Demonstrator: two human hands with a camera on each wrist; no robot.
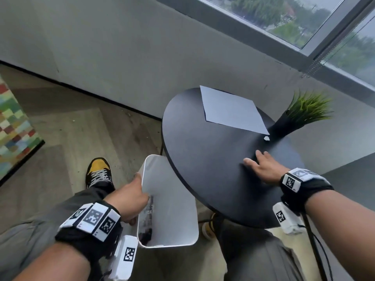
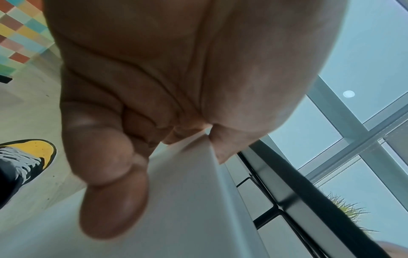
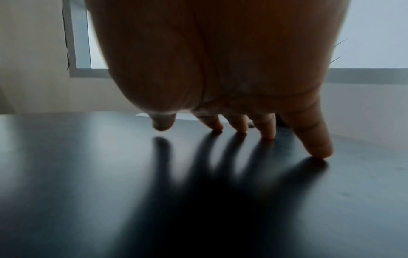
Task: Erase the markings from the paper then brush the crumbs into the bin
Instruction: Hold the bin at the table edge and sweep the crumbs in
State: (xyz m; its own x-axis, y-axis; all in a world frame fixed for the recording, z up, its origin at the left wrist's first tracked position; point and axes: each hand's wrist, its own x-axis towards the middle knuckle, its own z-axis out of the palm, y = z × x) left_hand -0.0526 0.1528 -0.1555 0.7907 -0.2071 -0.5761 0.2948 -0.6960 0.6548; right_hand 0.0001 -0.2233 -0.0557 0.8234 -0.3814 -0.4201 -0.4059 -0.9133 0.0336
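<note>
A white sheet of paper (image 1: 231,109) lies at the far side of the round black table (image 1: 203,151). A small white eraser (image 1: 266,138) sits just off the paper's near right corner. My left hand (image 1: 134,197) grips the rim of the white bin (image 1: 172,209), held tilted under the table's left edge; in the left wrist view the fingers (image 2: 106,157) curl over the bin wall (image 2: 176,200). My right hand (image 1: 261,167) lies flat on the tabletop, its straight fingertips (image 3: 268,134) touching the black surface (image 3: 88,165). No crumbs are visible.
A black pot with a green grass-like plant (image 1: 298,116) stands at the table's right side beside the eraser. Dark debris lies in the bin bottom (image 1: 145,234). My yellow-and-black shoe (image 1: 98,171) is on the wooden floor, a grey wall and window behind.
</note>
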